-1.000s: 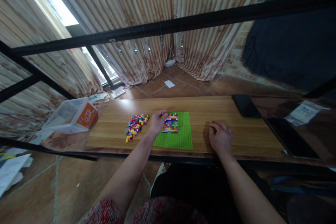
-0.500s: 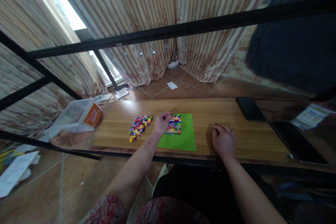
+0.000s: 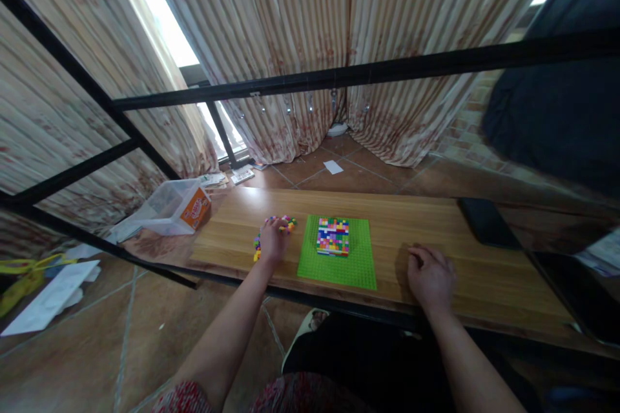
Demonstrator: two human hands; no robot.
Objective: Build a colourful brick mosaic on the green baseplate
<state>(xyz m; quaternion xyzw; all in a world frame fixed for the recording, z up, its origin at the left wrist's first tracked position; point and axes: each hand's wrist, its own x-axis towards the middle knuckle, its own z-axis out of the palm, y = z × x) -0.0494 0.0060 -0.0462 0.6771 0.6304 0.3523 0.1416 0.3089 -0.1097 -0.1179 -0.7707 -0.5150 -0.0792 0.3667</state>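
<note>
Over the pile of small colourful toy bricks [image 3: 290, 224] at the left, my left hand [image 3: 274, 242] covers most of them. Its fingers are bent together among the bricks, and the tips are too small to make out what they pinch. Right of it, a green baseplate [image 3: 334, 273] lies on the table, bearing a square multicoloured block of stacked bricks [image 3: 333, 237] on its upper part. My right hand [image 3: 433, 279] rests on the wood to the right of the baseplate, fingers curled in loosely, with nothing seen in them.
The narrow wooden table [image 3: 397, 219] carries a black phone [image 3: 488, 222] and a larger dark device [image 3: 581, 290] at the right. A clear plastic bin [image 3: 167, 206] with an orange label stands off the left end. A black metal bar [image 3: 310, 80] crosses beyond the table.
My left hand has moved left from the brick block to the loose pile, uncovering the block. My right hand stays on the table. The camera view has shifted a little.
</note>
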